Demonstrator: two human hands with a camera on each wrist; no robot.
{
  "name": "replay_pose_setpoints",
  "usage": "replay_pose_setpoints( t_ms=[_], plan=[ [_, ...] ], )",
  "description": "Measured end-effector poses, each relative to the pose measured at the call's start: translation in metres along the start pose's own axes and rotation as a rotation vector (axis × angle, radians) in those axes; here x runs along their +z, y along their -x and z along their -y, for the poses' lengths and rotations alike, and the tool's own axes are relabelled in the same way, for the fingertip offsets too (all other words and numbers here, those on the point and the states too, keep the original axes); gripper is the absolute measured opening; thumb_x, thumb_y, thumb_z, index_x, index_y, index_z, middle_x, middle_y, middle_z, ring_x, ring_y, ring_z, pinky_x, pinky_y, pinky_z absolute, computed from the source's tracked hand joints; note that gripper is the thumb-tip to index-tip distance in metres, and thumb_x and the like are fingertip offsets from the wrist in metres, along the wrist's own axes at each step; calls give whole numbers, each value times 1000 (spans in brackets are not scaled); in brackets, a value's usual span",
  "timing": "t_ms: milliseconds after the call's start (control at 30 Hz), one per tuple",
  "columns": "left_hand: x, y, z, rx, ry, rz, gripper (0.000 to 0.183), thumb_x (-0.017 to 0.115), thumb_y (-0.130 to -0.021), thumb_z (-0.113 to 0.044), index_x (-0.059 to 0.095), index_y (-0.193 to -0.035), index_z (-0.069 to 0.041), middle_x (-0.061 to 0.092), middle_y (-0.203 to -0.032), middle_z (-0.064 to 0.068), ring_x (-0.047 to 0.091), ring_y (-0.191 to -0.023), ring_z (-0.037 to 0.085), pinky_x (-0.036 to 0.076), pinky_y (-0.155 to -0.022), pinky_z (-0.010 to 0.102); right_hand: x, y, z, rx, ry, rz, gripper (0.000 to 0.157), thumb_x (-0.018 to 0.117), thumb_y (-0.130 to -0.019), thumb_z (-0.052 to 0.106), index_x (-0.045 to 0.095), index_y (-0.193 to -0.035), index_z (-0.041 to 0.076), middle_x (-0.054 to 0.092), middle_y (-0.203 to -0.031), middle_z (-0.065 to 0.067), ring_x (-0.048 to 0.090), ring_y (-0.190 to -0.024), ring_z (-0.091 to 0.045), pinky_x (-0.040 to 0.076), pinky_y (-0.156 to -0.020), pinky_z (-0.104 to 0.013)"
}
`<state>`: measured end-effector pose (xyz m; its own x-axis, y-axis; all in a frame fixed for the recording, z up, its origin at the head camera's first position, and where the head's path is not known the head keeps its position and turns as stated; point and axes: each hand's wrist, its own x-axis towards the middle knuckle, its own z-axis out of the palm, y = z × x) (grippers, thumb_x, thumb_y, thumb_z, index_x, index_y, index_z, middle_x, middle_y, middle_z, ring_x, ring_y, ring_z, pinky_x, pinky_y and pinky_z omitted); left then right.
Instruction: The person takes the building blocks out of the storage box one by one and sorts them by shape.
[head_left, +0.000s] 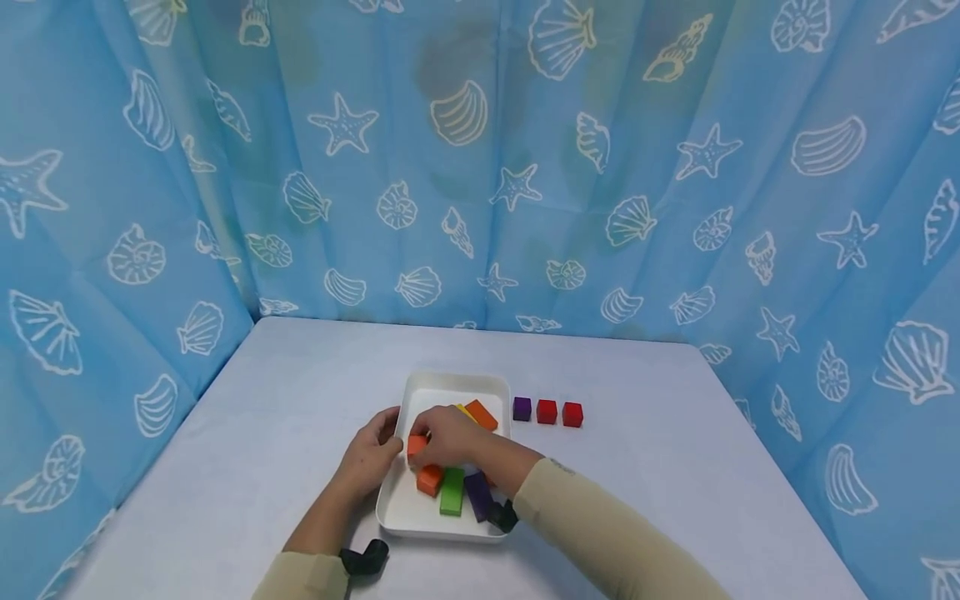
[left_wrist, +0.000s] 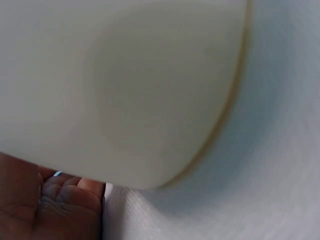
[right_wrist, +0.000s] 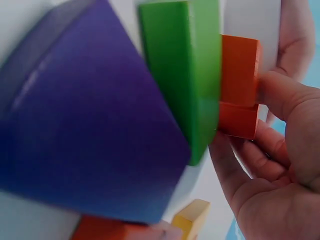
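Observation:
Inside a white tray (head_left: 427, 527), my right hand (head_left: 448, 435) pinches an orange block (head_left: 417, 446) between thumb and fingers near the left wall. Right beside it lies another orange block (head_left: 429, 481). My left hand (head_left: 367, 454) rests against the tray's left side, thumb at the rim, fingers relaxed along the outer wall. In the left wrist view the tray wall (left_wrist: 150, 100) fills much of the picture, with the left hand (left_wrist: 65, 205) below it. A green block (right_wrist: 202, 75) and a large purple block (right_wrist: 95, 125) lie close to my right wrist.
An orange block (head_left: 482, 414) and a partly covered yellow block (head_left: 463, 410) lie at the tray's back right. On the white table, a purple cube (head_left: 522, 408) and two red cubes, the middle one (head_left: 547, 412) and the end one (head_left: 573, 414), stand in a row right of the tray.

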<state>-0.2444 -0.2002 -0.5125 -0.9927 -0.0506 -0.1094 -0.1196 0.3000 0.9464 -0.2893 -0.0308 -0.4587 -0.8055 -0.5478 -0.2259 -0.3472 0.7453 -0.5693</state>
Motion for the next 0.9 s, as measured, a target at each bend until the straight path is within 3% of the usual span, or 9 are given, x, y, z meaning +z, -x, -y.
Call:
replay_pose_setpoints(
  t_ms=[133,400,600,900],
  plan=[
    [2,2,0,19,2,5,63,56,-97,-7,45,-159,-3,52,-157,20,48,-146,38,37,-119,58,-8,6,-5,-22,-14,-33,24,89,-87,23,77,-107,22,67,-92,10,61,-85,-13,54,-75,-27],
    [1,2,0,32,-26,-5,64,55,-98,-6,43,-160,-3,51,-158,21,48,-146,39,37,-120,57,-43,26,-21,-35,-145,-96,36,87,-91,23,74,-124,20,69,-105,10,65,-98,-16,60,-87,-33],
    [4,5,-1,29,-41,-8,64,54,-97,-6,43,-160,-3,51,-157,22,48,-146,40,36,-120,59,-66,50,-53,5,-252,-190,40,88,-90,22,73,-126,19,70,-109,5,66,-103,-21,63,-86,-35],
    [3,8,-5,27,-45,-3,64,53,-98,-7,41,-161,-2,48,-159,23,46,-147,41,36,-120,58,-92,83,-109,40,-268,-348,38,86,-92,17,72,-128,17,72,-111,2,67,-102,-22,62,-88,-37]
  ],
)
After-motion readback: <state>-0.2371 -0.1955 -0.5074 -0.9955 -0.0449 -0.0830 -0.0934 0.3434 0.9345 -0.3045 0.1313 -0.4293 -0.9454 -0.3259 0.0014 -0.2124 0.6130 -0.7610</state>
